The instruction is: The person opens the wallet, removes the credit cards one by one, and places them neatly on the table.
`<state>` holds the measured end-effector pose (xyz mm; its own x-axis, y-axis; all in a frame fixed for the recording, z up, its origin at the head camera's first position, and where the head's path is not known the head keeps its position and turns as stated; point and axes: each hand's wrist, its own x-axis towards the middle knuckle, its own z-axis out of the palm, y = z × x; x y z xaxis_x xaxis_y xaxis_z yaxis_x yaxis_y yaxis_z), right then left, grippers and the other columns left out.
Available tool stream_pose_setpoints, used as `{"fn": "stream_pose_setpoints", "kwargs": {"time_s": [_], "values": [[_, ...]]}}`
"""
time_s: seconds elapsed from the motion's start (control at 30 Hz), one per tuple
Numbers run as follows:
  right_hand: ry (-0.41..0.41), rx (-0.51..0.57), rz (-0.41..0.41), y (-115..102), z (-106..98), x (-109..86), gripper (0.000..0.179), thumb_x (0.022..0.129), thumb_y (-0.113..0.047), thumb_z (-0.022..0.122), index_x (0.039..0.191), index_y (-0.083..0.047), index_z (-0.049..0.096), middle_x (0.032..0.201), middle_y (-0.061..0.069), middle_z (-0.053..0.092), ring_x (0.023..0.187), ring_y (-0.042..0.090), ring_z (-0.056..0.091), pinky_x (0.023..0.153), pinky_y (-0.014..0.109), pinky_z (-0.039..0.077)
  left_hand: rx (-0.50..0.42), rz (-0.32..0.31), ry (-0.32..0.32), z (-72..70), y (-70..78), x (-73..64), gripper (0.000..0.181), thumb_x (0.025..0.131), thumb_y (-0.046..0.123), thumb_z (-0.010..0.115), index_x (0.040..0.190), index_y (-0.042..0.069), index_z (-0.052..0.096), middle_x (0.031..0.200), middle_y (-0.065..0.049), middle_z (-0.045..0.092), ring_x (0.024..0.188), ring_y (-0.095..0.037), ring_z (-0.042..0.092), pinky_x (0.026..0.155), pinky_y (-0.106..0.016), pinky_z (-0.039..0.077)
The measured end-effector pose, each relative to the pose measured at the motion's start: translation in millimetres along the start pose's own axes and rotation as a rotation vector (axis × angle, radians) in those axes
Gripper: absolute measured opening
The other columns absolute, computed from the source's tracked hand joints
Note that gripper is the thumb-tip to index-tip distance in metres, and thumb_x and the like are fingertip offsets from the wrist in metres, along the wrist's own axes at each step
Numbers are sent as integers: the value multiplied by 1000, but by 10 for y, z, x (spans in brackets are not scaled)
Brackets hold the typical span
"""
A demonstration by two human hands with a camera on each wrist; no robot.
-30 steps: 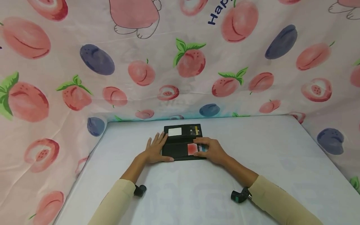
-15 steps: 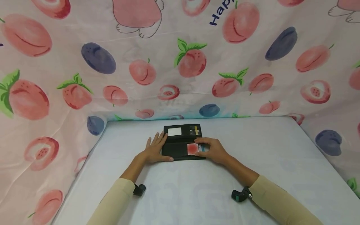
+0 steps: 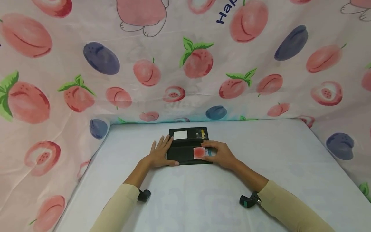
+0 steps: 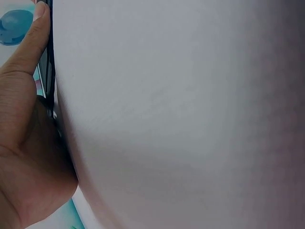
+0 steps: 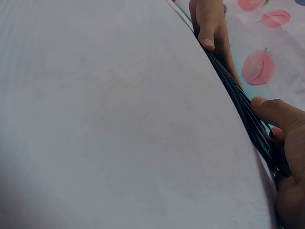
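Note:
A black long wallet (image 3: 181, 154) lies unfolded on the white table. Across its lower half, on the right, sits a small card with a round red picture (image 3: 198, 152); a strip of blue shows beside it, under the hand. My right hand (image 3: 222, 156) holds the card between thumb and fingers, one at its near edge, the others at its far edge. My left hand (image 3: 158, 157) rests over the wallet's left edge, fingers spread, thumb (image 4: 29, 50) straight along the near side. In the right wrist view the wallet (image 5: 238, 102) appears edge-on, with several thin layers.
The wallet's upper half holds a white card (image 3: 180, 135) on the left and a dark patch with yellow (image 3: 201, 133) on the right. White cloth covers the table (image 3: 191, 199). Behind it hangs a fruit-printed curtain (image 3: 162, 48). Black wrist cameras (image 3: 249, 200) sit at both cuffs.
My right fingertips have shifted slightly to the right, so a little more of the red-picture card shows. The left hand and the wallet stay in place.

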<state>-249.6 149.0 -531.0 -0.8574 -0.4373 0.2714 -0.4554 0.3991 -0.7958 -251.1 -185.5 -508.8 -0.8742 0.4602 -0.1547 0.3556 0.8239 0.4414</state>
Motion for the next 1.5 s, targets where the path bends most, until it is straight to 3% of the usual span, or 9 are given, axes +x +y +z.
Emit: {"fn": "stream_pose_setpoints", "kwargs": {"time_s": [0.33,0.63,1.13,1.5], "values": [[10,11,-22,9,-36,-11,51,82,-15,93,128,-4,75,138,11,68,136,34,57,116,56,40,-7,3,9,44,-43,27,130,82,69,78,170,10,4,176,-13,-5,160,-34,-15,122,-61,-15],[-15,-10,-45,1,-42,-18,56,83,-17,92,133,-3,71,143,14,63,139,37,53,117,58,38,14,-17,-17,-26,43,-8,126,85,64,79,170,9,4,176,-15,-4,160,-37,-12,123,-63,-11],[-59,-102,-15,-74,-17,33,61,81,-24,95,134,-3,72,122,7,62,117,28,59,101,51,51,-3,-27,-13,-50,70,-16,125,85,61,81,170,8,5,176,-15,-3,160,-38,-11,123,-64,-10],[-60,-123,-11,-91,-13,42,54,83,-26,93,130,-6,74,120,6,61,115,28,59,99,51,52,-42,-10,-5,-11,23,-24,131,80,73,77,170,11,5,176,-13,-5,160,-34,-15,122,-59,-17]]}}
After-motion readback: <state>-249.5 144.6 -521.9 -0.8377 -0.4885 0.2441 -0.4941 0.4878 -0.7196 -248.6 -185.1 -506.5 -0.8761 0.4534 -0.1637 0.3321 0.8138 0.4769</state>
